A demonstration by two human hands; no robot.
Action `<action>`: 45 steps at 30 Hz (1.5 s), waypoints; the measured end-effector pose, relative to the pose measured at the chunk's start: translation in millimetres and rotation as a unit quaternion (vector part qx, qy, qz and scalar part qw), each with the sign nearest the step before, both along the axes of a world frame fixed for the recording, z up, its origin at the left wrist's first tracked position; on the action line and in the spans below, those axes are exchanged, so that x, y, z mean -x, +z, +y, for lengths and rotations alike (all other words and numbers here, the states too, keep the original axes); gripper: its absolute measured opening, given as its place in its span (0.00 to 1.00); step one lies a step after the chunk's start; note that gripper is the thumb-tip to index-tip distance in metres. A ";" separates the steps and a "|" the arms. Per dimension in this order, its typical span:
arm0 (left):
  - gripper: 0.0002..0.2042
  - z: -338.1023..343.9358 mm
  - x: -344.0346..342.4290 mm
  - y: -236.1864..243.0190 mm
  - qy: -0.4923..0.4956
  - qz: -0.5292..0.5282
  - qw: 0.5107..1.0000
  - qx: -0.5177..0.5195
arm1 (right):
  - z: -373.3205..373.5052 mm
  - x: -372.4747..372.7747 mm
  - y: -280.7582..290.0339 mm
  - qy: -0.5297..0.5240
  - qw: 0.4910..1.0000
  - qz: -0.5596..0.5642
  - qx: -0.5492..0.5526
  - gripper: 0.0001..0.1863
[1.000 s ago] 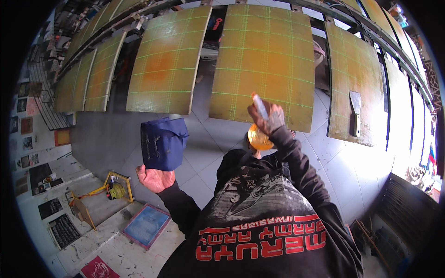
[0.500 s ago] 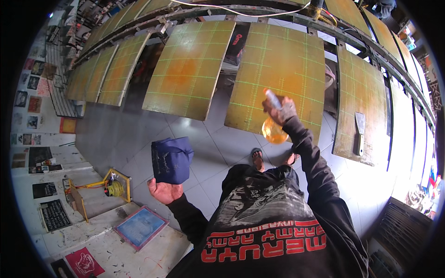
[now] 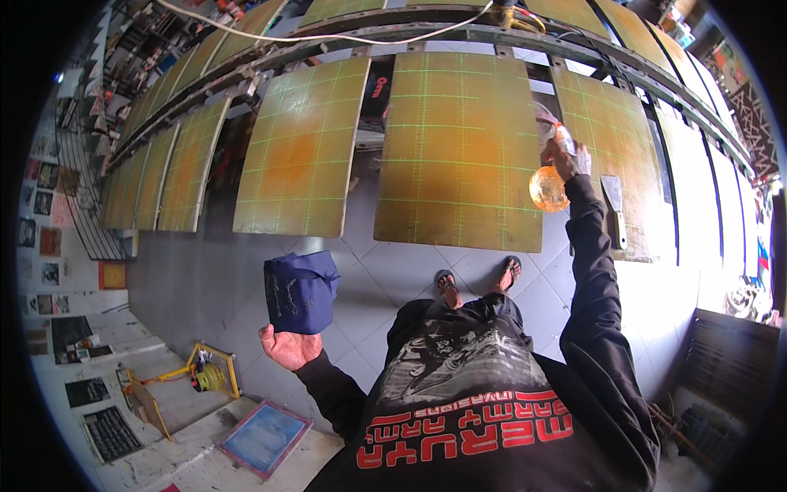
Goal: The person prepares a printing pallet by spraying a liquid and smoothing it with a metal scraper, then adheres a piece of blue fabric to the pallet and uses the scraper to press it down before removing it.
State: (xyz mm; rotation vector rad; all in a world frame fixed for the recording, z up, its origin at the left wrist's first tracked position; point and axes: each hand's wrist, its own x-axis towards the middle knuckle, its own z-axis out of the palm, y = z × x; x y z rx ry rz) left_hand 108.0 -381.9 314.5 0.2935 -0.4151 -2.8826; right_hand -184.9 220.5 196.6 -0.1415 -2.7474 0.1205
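Observation:
My left hand (image 3: 293, 348) supports a folded navy-blue cloth (image 3: 302, 291) that stands up from the palm, with pale marks on one side. Its fingers are mostly hidden behind the cloth. Out to the right, my right hand (image 3: 567, 158) is closed round the neck of a spray bottle (image 3: 548, 190) with a round body of orange liquid. The bottle hangs at the gap between a wide yellow-green board (image 3: 459, 156) with green grid lines and a similar board (image 3: 611, 131) to its right. A scraper (image 3: 613, 215) with a pale handle lies on that right board.
More gridded boards (image 3: 287, 156) run along a metal rail (image 3: 393, 34) to the left. A white cable (image 3: 344, 39) sags above it. At lower left, a bench (image 3: 176, 463) bears a blue screen frame (image 3: 266, 439) and a yellow metal stand (image 3: 234, 373). A dark slatted rack (image 3: 730, 353) stands at right.
My right hand has swung right with the spray bottle, from over the wide board to its right edge. My left hand keeps holding the cloth. The view has shifted somewhat.

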 end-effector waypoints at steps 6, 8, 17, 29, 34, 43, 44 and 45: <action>0.30 0.5 8.4 15.2 -0.014 0.009 0.999 0.039 | 72.9 -45.6 53.2 -0.121 0.906 -0.040 0.404 0.26; 0.29 -1.7 11.1 13.9 -0.001 -0.002 0.999 0.047 | 126.7 -57.8 47.6 -0.172 0.923 0.019 0.343 0.21; 0.30 28.8 5.4 17.0 -0.008 -0.003 0.999 0.041 | 223.3 -113.3 14.2 -0.212 0.912 0.186 0.299 0.40; 0.32 130.4 49.6 19.7 -0.112 -0.033 0.993 0.020 | 89.1 -184.3 -3.5 -0.299 0.942 0.014 0.153 0.33; 0.31 202.7 61.5 9.3 -0.198 -0.052 0.979 -0.010 | 111.5 -162.7 -1.8 -0.072 0.987 -0.106 0.099 0.32; 0.27 281.6 34.6 -23.7 -0.233 -0.140 0.961 -0.056 | 177.7 -245.4 72.5 0.056 0.956 -0.230 0.173 0.27; 0.27 286.4 30.7 -27.4 -0.228 -0.155 0.960 -0.053 | 185.8 -261.2 92.3 0.051 0.955 -0.241 0.162 0.24; 0.27 291.2 26.4 -30.9 -0.223 -0.169 0.959 -0.051 | 193.7 -271.6 111.4 0.048 0.955 -0.252 0.150 0.21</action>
